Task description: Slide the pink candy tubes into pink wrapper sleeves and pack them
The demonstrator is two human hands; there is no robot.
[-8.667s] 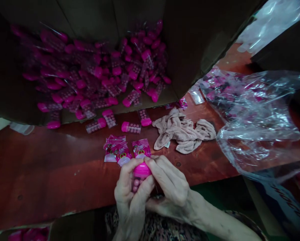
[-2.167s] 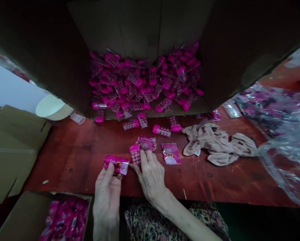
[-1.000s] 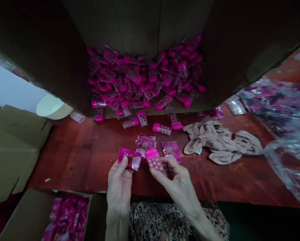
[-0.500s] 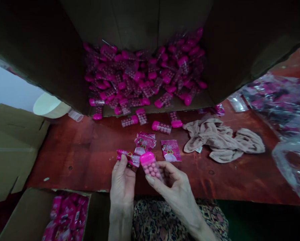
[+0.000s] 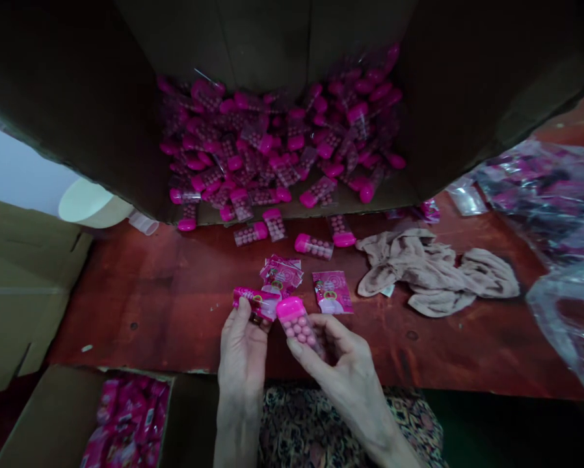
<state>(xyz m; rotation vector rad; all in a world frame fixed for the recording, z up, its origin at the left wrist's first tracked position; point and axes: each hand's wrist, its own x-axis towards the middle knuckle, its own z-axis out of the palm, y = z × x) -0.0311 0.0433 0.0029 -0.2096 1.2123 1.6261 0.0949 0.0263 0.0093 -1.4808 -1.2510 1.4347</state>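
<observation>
My left hand [image 5: 244, 344] pinches a pink wrapper [image 5: 257, 302] between thumb and fingers. Beside it, my right hand [image 5: 343, 364] is closed on a clear container [image 5: 299, 325] with a pink cap and pink balls inside, its cap tilted up toward the wrapper. Just beyond my hands lie a small pile of pink packets [image 5: 281, 275] and one flat pink packet [image 5: 333, 292]. A few capped containers [image 5: 314, 247] rest on the red table [image 5: 165, 286] by the large carton's edge.
A large carton [image 5: 267, 45] full of pink-capped containers stands ahead. A crumpled cloth [image 5: 433, 270] and plastic bags [image 5: 555, 201] lie right. At left are a white bowl [image 5: 94, 205], folded cardboard [image 5: 26, 286] and, lower, a box of pink packets [image 5: 33, 422].
Both hands have shifted slightly right with the wrapper and container still held. The wrapper's printed side now shows more fully, and its right end lies nearer the cap.
</observation>
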